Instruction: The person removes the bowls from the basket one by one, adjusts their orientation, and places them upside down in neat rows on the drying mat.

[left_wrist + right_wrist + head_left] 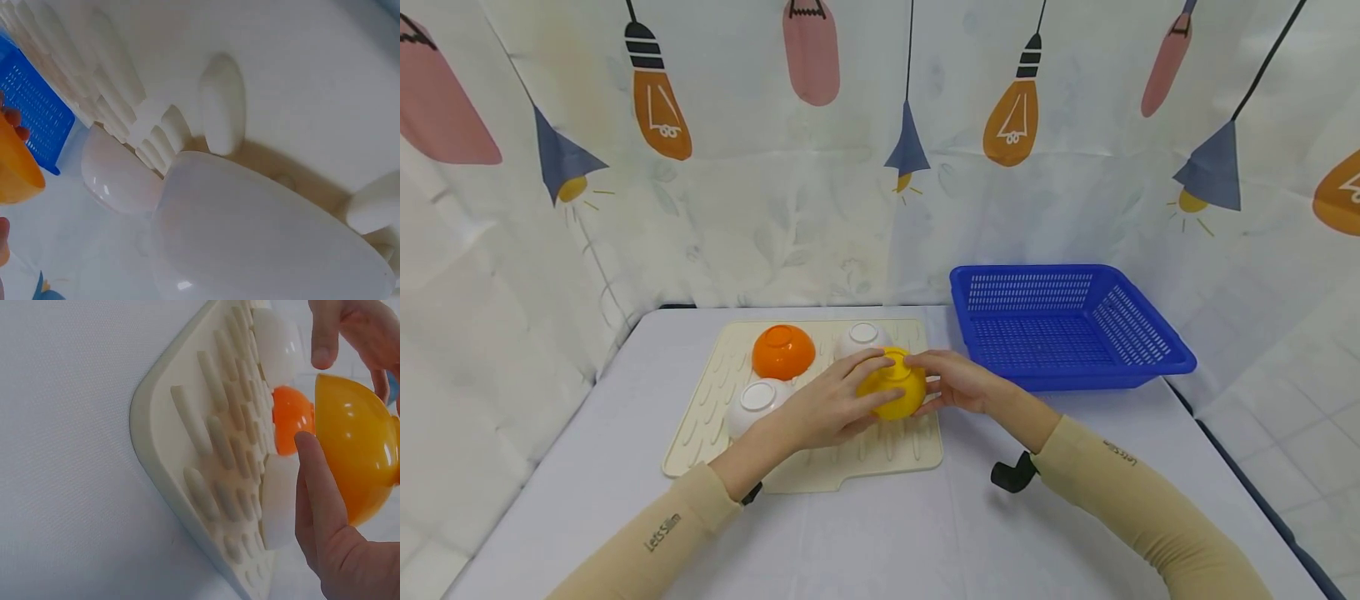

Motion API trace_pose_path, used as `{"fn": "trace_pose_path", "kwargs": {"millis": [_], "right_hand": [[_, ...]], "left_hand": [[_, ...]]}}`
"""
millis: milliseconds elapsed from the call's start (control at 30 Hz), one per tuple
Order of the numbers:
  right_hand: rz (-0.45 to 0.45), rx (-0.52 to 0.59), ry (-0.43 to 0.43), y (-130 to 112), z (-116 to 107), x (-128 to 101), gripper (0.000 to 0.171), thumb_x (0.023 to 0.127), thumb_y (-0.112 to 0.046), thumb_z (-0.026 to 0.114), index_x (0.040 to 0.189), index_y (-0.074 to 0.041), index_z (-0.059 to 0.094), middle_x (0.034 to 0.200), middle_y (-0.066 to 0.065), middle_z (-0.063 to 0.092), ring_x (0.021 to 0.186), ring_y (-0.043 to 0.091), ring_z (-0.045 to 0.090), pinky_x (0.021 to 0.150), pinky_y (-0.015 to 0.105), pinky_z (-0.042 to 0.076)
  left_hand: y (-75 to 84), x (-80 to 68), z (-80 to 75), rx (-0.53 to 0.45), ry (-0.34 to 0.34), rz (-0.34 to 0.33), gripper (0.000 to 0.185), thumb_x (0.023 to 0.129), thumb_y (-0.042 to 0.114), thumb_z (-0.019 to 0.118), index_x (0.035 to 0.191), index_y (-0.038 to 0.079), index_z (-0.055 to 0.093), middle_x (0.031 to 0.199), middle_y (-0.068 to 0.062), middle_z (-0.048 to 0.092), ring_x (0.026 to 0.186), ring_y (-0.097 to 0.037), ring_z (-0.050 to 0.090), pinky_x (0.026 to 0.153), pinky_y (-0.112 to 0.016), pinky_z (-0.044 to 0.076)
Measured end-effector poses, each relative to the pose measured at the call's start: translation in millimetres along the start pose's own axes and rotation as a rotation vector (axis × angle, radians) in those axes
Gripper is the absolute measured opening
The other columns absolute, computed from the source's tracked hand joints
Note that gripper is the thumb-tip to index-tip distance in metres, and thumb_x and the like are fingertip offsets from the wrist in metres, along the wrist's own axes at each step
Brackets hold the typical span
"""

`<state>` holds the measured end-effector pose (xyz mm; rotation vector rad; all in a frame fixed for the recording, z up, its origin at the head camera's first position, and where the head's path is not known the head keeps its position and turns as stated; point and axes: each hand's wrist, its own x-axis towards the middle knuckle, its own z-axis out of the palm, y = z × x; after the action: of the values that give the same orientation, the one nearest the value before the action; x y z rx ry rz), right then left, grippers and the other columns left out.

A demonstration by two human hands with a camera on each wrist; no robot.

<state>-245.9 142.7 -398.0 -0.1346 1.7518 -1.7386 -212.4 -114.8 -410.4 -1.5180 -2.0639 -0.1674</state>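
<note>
We see both hands closed around a yellow bowl (892,393) that sits upside down near the middle of the head view, at the right part of a cream drying mat (715,408). The left hand (829,407) comes in from the lower left and wraps the bowl's left flank, its fingers curved over the rounded side and the index finger lying along the top near the foot ring. The right hand (957,382) comes in from the lower right and cups the opposite flank, fingertips reaching the foot ring so that they nearly meet those of the left hand. In the right wrist view the yellow bowl (356,447) fills the right side of the frame, with the right thumb (322,487) pressed against its wall; we cannot tell there whether the rim touches the mat (187,434). On the mat, to the upper left of the yellow bowl, an orange bowl (783,351) lies upside down; a white bowl (862,337) lies just behind the hands, and a second white bowl (758,402) lies left of the left wrist, both inverted. A blue basket (1150,358) stands on the table (887,533) to the right of the mat, close beside it. Behind the table hangs a curtain (760,217) printed with lamps.
</note>
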Motion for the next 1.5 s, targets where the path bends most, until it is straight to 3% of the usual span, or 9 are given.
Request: {"fn": "trace_pose_path", "kwargs": {"millis": [333, 600, 900, 1300, 1500], "right_hand": [[0.005, -0.009, 0.012, -2.1, 3.1, -0.7, 0.049, 0.103, -0.03, 0.06, 0.142, -0.002, 0.049, 0.144, 0.017, 0.047, 0.12, 0.038, 0.059, 0.088, 0.051, 0.057], [0.007, -0.029, 0.016, -2.6, 7.0, 0.3, 0.051, 0.103, -0.03, 0.06, 0.143, -0.001, 0.048, 0.145, 0.019, 0.045, 0.12, 0.038, 0.059, 0.089, 0.05, 0.058], [0.003, -0.033, 0.028, -3.4, 7.4, -1.4, 0.051, 0.103, -0.03, 0.059, 0.144, -0.001, 0.047, 0.146, 0.019, 0.043, 0.12, 0.038, 0.059, 0.087, 0.05, 0.058], [-0.01, -0.034, 0.017, -3.9, 6.9, -2.7, 0.063, 0.103, -0.035, 0.062, 0.15, -0.003, 0.035, 0.149, 0.019, 0.04, 0.124, 0.038, 0.057, 0.087, 0.047, 0.059], [-0.025, -0.019, 0.004, -5.0, 3.3, -3.8, 0.065, 0.102, -0.028, 0.064, 0.151, -0.003, 0.029, 0.147, 0.022, 0.043, 0.123, 0.037, 0.057, 0.087, 0.046, 0.059]], "left_hand": [[2.0, -0.4, 2.6, -0.144, -0.039, -0.237, 0.063, 0.09, 0.028, 0.08, 0.144, 0.015, 0.052, 0.158, -0.026, 0.03, 0.145, -0.042, 0.034, 0.112, -0.055, 0.04], [3.4, -2.8, 4.0, -0.285, -0.043, -0.359, 0.062, 0.092, 0.03, 0.08, 0.145, 0.023, 0.048, 0.158, -0.025, 0.031, 0.142, -0.042, 0.038, 0.107, -0.055, 0.046], [0.5, -4.6, 6.3, -0.407, -0.063, -0.413, 0.065, 0.092, 0.031, 0.08, 0.148, 0.024, 0.047, 0.16, -0.024, 0.029, 0.139, -0.043, 0.042, 0.104, -0.053, 0.048], [-2.3, -6.0, 6.9, -0.434, -0.017, -0.432, 0.065, 0.089, 0.032, 0.082, 0.144, 0.017, 0.051, 0.158, -0.02, 0.036, 0.14, -0.038, 0.043, 0.108, -0.051, 0.045], [-2.7, -5.6, 5.8, -0.449, 0.002, -0.458, 0.063, 0.09, 0.031, 0.082, 0.142, 0.016, 0.051, 0.156, -0.019, 0.039, 0.138, -0.036, 0.045, 0.108, -0.049, 0.047]]}}
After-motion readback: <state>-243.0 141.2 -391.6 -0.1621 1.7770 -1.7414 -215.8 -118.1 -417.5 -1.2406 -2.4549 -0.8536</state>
